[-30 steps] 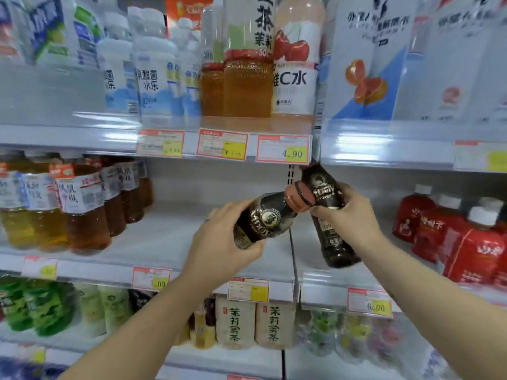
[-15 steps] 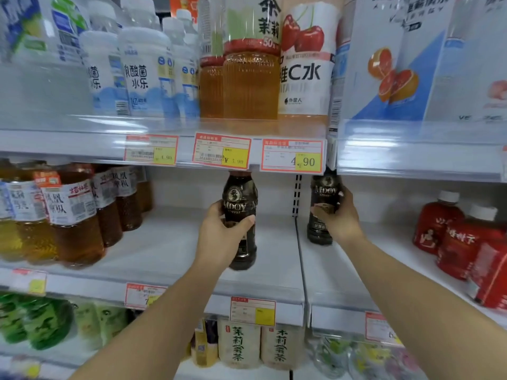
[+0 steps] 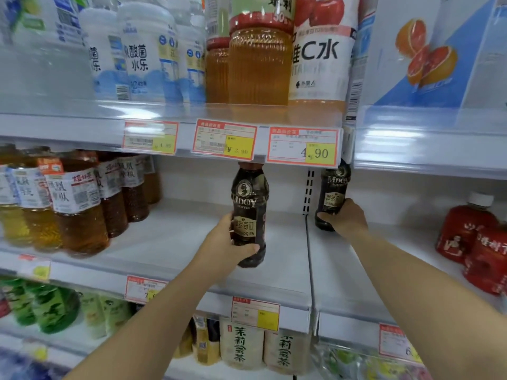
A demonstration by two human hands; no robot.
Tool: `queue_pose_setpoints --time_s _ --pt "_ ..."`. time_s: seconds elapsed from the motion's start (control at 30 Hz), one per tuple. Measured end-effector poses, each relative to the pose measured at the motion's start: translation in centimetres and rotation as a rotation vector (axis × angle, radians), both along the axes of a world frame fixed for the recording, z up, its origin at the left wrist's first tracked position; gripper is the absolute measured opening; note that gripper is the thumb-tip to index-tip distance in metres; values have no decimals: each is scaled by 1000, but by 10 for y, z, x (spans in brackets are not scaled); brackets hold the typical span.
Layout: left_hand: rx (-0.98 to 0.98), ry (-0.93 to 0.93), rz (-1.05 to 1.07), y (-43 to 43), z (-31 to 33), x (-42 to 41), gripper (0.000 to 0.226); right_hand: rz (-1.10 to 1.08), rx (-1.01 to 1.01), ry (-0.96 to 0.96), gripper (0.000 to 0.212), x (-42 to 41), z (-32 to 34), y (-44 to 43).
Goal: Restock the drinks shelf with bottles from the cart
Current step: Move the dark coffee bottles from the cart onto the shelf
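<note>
On shelf (image 3: 175,237): left hand (image 3: 222,248) fingers (image 3: 247,249) wrap dark bottle (image 3: 249,204) base.

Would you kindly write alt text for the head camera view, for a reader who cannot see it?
A person's left hand and right hand each hold an upright dark coffee bottle, the left bottle and the right bottle, on a white middle shelf. Amber tea bottles stand left, red bottles right.

Shop: price-tagged drinks shelf (image 3: 175,239)
</note>
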State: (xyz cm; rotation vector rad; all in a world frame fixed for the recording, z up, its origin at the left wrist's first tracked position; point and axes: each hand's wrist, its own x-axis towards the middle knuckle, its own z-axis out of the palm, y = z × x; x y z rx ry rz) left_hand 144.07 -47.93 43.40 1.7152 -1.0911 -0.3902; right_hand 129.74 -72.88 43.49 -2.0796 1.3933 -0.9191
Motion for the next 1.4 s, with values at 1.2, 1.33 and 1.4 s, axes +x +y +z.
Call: queue_pose_setpoints --time_s 1.2,1.33,1.4 --pt "235 -569 -316 -60 -22 -40 50 -1 -13 -147 68 -59 8 -7" --pt "228 -570 -304 -61 -24 -39 50 -12 -28 -179 64 -44 9 -19" --pt "233 -563 -300 -61 -24 -39 51 -19 -36 -180 63 -40 8 -23"
